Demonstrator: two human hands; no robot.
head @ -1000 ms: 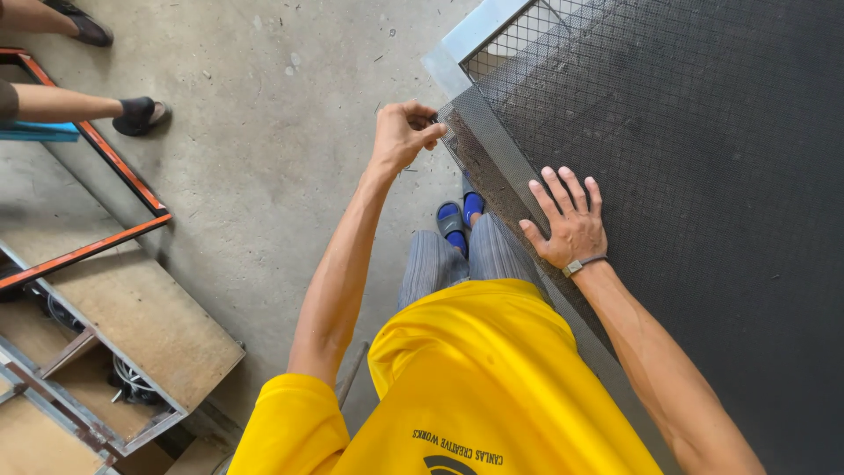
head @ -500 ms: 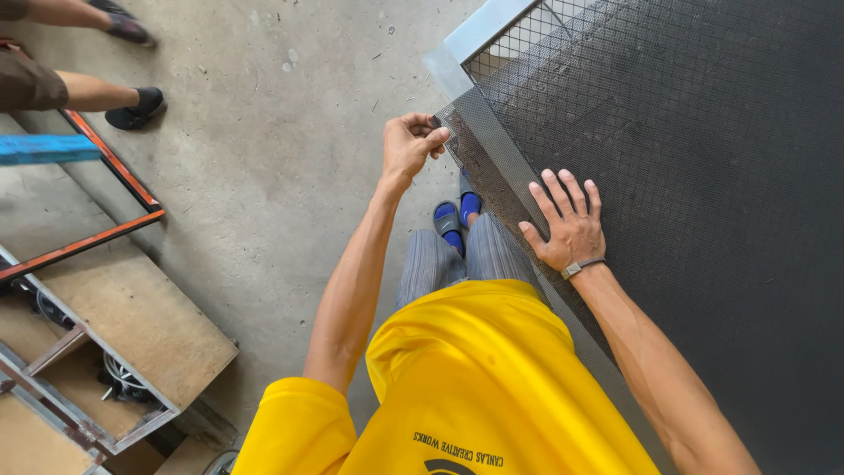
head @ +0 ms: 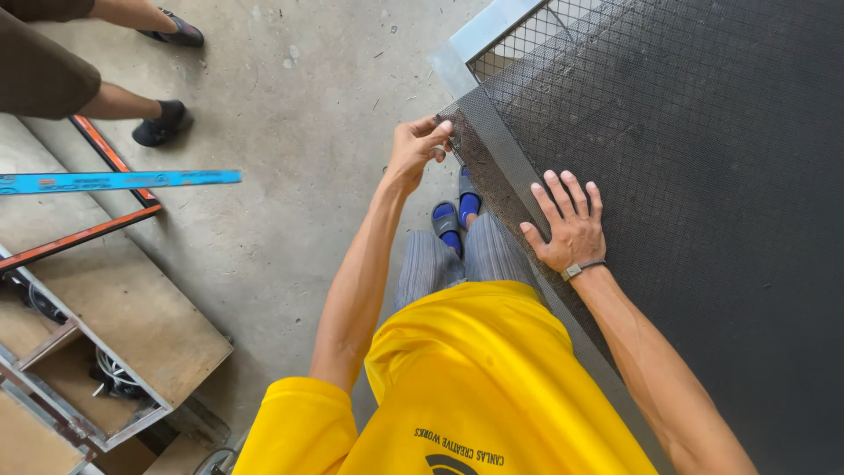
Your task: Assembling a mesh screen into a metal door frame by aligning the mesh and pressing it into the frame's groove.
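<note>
Mesh, a dark fine-woven screen sheet (head: 686, 202), covers the whole right side of the view, laid over a pale grey metal frame (head: 492, 31) whose corner shows at about one o'clock. Its near edge runs diagonally from the upper middle down toward five o'clock.

At the centre top, the left hand (head: 418, 149) is closed in a pinch on the corner of the screen sheet, thumb and fingertips (head: 442, 132) clamped on the mesh edge where it meets the frame. The right hand (head: 570, 224) lies flat and spread on the mesh just inside the edge, at about three o'clock from the left hand; its fingers are open and grasp nothing, only pressing down. A thin metal band (head: 582, 268) circles that wrist.

Below the hands, the person's yellow short-sleeved shirt (head: 475, 387) fills the six o'clock area, with grey striped trousers (head: 440, 264) and blue slip-on sandals (head: 455, 215) standing on the bare concrete floor (head: 290, 132) just beside the frame.

Toward nine o'clock, a long blue flat strip (head: 114, 181) lies across an orange-edged frame (head: 97, 224), above a plywood-and-metal rack (head: 97, 343). At eleven o'clock another person's legs in black shoes (head: 163, 121) stand well apart from the work.
</note>
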